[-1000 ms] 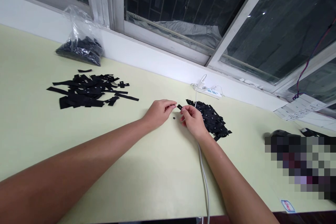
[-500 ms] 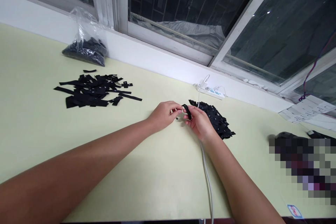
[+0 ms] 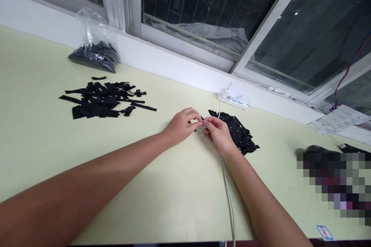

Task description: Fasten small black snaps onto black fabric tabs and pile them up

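In the head view I have my left hand (image 3: 182, 124) and right hand (image 3: 218, 133) pinched together on a small black fabric strip (image 3: 202, 119) above the pale green table (image 3: 174, 193), judged light, limp, best gripped at its ends

Your table (image 3: 43, 142) has a smooth, matt, pale yellow-green top with a soft sheen. The black strips (image 3: 101, 100) to your left look like flat, matt cloth, as does the black pile (image 3: 242, 135) by your right hand (image 3: 218, 135). The bag (image 3: 94, 48) by the wall is clear, crinkled, glossy plastic. The cable (image 3: 228, 197) is smooth white plastic, and the window frame (image 3: 127, 4) is white and semi-glossy around shiny glass.
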`<state>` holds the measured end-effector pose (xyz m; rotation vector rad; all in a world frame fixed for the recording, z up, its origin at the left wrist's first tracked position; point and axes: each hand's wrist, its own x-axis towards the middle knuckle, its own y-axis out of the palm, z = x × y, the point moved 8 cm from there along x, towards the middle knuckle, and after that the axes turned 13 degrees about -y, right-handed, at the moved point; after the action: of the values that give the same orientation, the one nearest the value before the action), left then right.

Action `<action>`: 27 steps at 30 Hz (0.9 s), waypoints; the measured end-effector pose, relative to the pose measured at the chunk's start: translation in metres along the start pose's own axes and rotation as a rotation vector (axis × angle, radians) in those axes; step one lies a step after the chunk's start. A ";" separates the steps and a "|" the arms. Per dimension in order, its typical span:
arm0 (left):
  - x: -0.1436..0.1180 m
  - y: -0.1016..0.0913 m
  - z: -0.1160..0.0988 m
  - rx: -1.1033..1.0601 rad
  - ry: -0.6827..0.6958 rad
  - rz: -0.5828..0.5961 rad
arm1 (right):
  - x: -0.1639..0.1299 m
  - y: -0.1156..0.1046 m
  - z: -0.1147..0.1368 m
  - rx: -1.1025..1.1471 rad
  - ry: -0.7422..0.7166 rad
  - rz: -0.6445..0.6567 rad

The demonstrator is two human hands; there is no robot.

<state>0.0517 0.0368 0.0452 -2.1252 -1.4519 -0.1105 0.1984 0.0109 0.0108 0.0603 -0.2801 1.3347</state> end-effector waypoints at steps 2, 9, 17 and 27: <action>-0.001 -0.001 -0.001 0.007 0.006 -0.009 | 0.002 0.001 0.002 -0.058 -0.065 0.043; -0.001 0.002 0.002 -0.003 -0.034 0.039 | 0.005 0.002 0.009 -0.158 -0.211 0.129; 0.002 0.001 0.006 -0.021 -0.079 0.017 | 0.006 0.001 0.012 -0.274 -0.303 0.166; 0.006 0.009 0.023 -0.202 -0.212 0.070 | -0.001 0.003 0.024 -0.445 -0.417 0.189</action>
<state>0.0566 0.0511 0.0245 -2.4109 -1.5388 -0.0052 0.1911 0.0058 0.0337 -0.0655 -0.9501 1.4116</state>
